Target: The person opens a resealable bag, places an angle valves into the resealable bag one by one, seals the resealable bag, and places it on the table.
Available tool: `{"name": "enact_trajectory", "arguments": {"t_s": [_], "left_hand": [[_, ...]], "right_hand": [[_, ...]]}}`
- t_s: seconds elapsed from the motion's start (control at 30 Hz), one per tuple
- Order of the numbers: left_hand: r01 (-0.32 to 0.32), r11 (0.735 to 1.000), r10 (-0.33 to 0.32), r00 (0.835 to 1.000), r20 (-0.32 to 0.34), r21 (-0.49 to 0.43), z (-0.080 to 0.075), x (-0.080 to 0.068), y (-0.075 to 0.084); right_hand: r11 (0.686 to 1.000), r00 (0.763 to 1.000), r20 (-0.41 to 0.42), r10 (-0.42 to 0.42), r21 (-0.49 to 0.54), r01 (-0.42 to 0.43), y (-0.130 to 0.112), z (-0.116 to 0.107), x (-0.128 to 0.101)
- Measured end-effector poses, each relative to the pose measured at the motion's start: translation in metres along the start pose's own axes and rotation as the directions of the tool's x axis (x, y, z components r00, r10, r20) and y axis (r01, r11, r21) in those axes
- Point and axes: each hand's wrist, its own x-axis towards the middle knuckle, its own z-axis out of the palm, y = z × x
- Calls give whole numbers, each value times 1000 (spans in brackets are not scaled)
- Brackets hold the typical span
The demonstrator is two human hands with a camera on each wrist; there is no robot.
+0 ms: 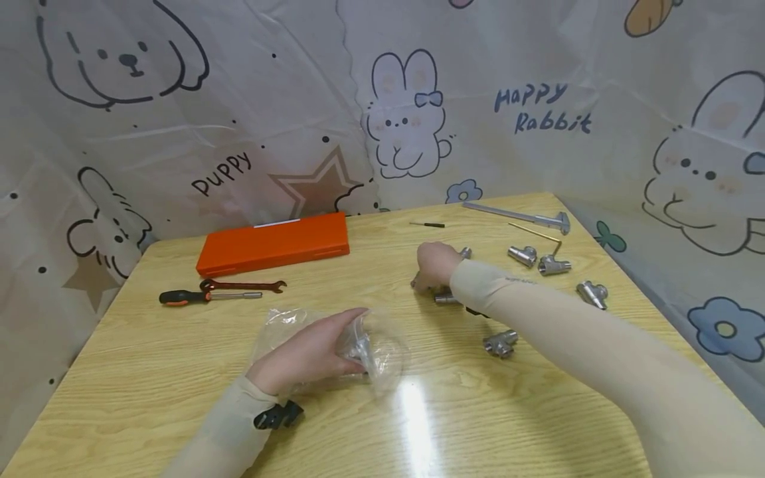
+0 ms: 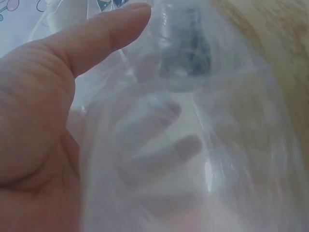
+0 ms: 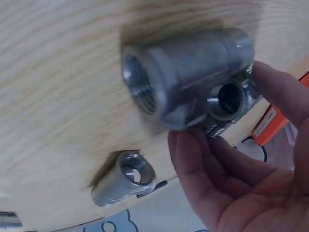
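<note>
Resting nearest on the wooden table, the left hand is pinching the clear plastic bag open, a metal fitting already inside. Farther out, the right hand is curling its fingers around a threaded tee fitting lying on the tabletop. Gripping the tee's body firmly and keeping the bag's mouth wide seems wise.

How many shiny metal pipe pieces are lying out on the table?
6 fittings show: one under the right hand, one beside its wrist, one nearer the person, two further back, one near the right edge. Another sits inside the plastic bag; the arm may hide more.
</note>
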Motion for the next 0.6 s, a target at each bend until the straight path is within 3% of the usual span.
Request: {"name": "enact_trajectory", "arguments": {"t_s": [0.1, 0.23, 0.43, 0.6], "left_hand": [[13, 1000, -13, 1000, 3, 0, 0, 0, 2], [27, 1000, -27, 1000, 5, 3, 0, 0, 4], [17, 1000, -17, 1000, 2, 3, -3, 0, 5], [8, 1000, -8, 1000, 1, -6, -4, -1, 6]], "right_hand": [[999, 1000, -19, -23, 35, 24, 4, 0, -2], [992, 990, -90, -111, 48, 116, 4, -6, -15], [961, 955, -165, -247, 84, 264, -5, -17, -61], [930, 934, -147, -327, 128, 346, -13, -3, -94]]}}
